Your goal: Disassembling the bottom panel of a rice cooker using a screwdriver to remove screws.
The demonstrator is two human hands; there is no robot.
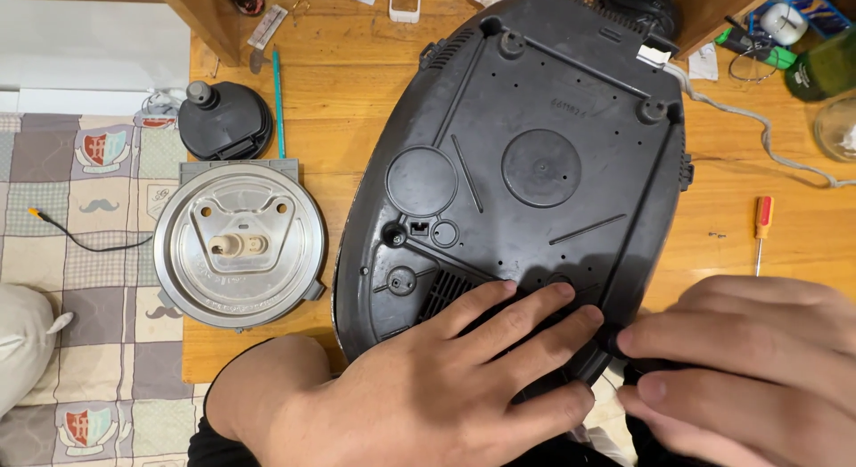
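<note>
Resting flat, left hand lies open, fingers spread on near edge of one upturned dark plastic appliance base, matte, oval, centre of wooden table. Right hand curled, fingertips pinching base's near right rim. Left: one round ribbed metal plate, one black domed cap. Right: one red-handled screwdriver.

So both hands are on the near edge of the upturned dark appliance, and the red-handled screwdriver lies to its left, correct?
Not quite. In the head view the screwdriver lies right of the appliance base, on the wooden table. Both the left hand and right hand do rest on its near edge.
</note>
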